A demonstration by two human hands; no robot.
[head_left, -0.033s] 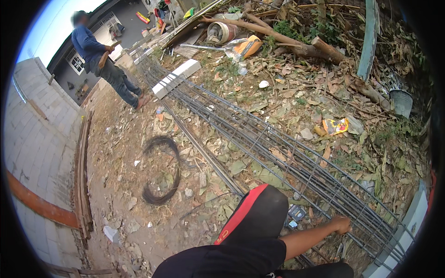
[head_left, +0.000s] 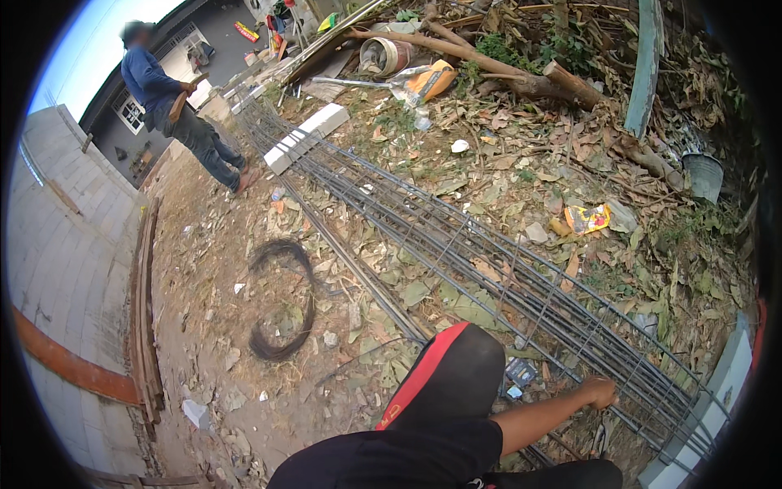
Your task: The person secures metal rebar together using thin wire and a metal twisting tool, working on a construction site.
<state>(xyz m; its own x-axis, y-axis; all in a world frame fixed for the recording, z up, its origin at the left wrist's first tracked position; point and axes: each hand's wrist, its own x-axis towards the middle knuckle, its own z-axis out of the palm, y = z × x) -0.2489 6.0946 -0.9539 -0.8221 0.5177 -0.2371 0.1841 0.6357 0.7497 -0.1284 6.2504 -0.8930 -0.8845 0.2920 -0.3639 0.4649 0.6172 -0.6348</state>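
A long rebar cage (head_left: 476,251) runs diagonally from the far left to the near right, its bars crossed by thin square stirrups. My left hand (head_left: 600,393) is closed at the cage's near lower bar, fingers curled around it; the fingertips are partly hidden. The left forearm reaches over from beside my bent left knee (head_left: 468,359). A small dark blue packet (head_left: 520,372) lies on the ground near that hand. My right hand is out of the picture.
White blocks (head_left: 305,138) support the cage's far part; a pale beam (head_left: 725,383) lies under its near end. Left of it are a coil of dark wire (head_left: 308,314) and long planks (head_left: 145,310). A person (head_left: 155,90) stands far left, holding a piece of wood. Logs (head_left: 521,77) lie beyond.
The whole view has shifted very slightly. My left hand stays at the same bar, and the standing person's head has turned or tilted a little.
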